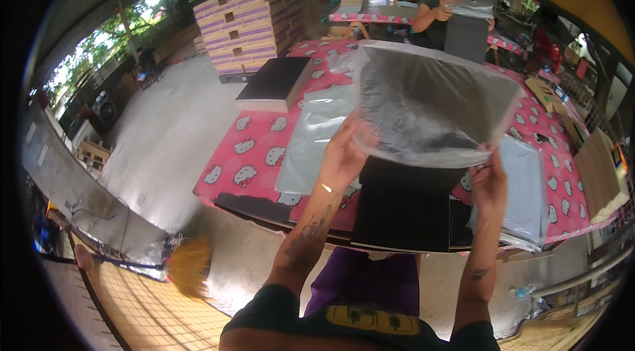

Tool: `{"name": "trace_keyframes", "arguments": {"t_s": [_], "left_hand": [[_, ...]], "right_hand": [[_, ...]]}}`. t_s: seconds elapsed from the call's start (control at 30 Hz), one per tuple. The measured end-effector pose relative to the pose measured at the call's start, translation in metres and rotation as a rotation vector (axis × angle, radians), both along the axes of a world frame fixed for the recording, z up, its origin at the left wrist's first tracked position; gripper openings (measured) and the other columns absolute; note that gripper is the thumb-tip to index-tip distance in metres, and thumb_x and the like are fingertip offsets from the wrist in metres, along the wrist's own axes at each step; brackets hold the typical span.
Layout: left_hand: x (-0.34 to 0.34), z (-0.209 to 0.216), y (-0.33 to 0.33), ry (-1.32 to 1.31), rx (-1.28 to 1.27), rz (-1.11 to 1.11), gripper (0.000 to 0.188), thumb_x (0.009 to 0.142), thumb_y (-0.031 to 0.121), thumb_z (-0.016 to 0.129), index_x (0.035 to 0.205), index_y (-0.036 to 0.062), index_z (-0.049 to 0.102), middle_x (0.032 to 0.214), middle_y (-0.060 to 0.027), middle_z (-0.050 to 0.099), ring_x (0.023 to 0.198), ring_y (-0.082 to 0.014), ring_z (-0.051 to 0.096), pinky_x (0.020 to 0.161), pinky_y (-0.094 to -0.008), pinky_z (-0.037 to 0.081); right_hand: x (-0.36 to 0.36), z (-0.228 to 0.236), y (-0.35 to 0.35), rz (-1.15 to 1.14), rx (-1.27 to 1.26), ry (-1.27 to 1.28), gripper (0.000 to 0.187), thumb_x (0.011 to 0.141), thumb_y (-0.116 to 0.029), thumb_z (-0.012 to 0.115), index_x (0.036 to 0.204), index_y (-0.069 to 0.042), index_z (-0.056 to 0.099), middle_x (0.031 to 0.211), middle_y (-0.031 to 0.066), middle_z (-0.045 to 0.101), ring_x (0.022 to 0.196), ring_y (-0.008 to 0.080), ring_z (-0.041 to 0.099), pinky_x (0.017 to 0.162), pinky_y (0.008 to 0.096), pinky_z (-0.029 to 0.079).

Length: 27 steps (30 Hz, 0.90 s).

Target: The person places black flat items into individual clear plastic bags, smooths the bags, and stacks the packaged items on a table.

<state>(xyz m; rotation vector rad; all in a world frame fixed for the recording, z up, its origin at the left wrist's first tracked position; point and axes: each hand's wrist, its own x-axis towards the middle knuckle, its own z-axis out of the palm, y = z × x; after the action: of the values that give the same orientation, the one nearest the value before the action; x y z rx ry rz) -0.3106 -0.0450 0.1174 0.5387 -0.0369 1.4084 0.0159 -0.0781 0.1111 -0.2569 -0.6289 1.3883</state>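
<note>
A clear plastic bag [436, 103] with a dark flat sheet showing inside it is held up and tilted over the table. At its near left corner my left hand [347, 152] grips the film, the fingertips partly hidden behind it. My right hand [488, 182] pinches the near right corner. Below the bag, black sheets [400, 212] lie at the table's near edge. Flat clear plastic bags [307, 152] are spread to their left, and another pile of plastic bags [522, 185] lies to the right.
A pink patterned cloth covers the table [231, 152]. A thick black-topped stack [274, 83] sits at its far left. Beyond rises a tall pile of boxes [238, 23]. Brown boards [598, 175] stand at the right edge. Across the table, a person [433, 20] holds a dark sheet.
</note>
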Motion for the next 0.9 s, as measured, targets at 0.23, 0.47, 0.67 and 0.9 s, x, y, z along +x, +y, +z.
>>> {"name": "trace_keyframes", "arguments": {"t_s": [0.23, 0.47, 0.67, 0.9], "left_hand": [[-0.021, -0.144, 0.001, 0.088, -0.436, 0.104, 0.020, 0.090, 0.014, 0.060, 0.109, 0.0063, 0.059, 0.099, -0.0052, 0.062, 0.088, -0.0152, 0.059, 0.091, -0.0366, 0.046], [-0.009, -0.118, -0.020, 0.814, -0.259, 0.495, 0.036, 0.091, 0.021, 0.061, 0.121, 0.0018, 0.056, 0.110, -0.0056, 0.062, 0.099, -0.0149, 0.057, 0.092, -0.0303, 0.043], [0.016, -0.089, 0.019, 0.911, 0.071, 0.426, 0.033, 0.090, 0.011, 0.062, 0.120, -0.0006, 0.056, 0.108, -0.0033, 0.061, 0.098, -0.0123, 0.054, 0.088, -0.0258, 0.040], [0.052, -0.056, 0.008, 0.568, 0.033, 0.443, 0.029, 0.090, 0.007, 0.062, 0.118, 0.0018, 0.057, 0.110, -0.0032, 0.062, 0.098, -0.0114, 0.055, 0.089, -0.0263, 0.041]], "right_hand": [[-0.004, -0.134, 0.003, 0.007, -0.365, 0.085, 0.030, 0.088, -0.021, 0.063, 0.116, -0.010, 0.057, 0.110, 0.0019, 0.060, 0.105, 0.0168, 0.055, 0.095, 0.0363, 0.043], [-0.001, -0.132, -0.014, 0.049, -0.469, 0.021, 0.023, 0.088, -0.019, 0.062, 0.110, -0.013, 0.058, 0.103, 0.0025, 0.060, 0.093, 0.0183, 0.056, 0.091, 0.0360, 0.044], [-0.013, -0.123, -0.005, 0.139, -0.393, -0.006, 0.026, 0.089, -0.018, 0.061, 0.114, -0.015, 0.057, 0.101, 0.0004, 0.063, 0.091, 0.0148, 0.057, 0.083, 0.0340, 0.047], [0.028, -0.164, -0.017, -0.157, -0.461, 0.321, 0.034, 0.093, -0.032, 0.057, 0.122, -0.013, 0.054, 0.103, 0.0024, 0.064, 0.088, 0.0163, 0.060, 0.085, 0.0317, 0.047]]}}
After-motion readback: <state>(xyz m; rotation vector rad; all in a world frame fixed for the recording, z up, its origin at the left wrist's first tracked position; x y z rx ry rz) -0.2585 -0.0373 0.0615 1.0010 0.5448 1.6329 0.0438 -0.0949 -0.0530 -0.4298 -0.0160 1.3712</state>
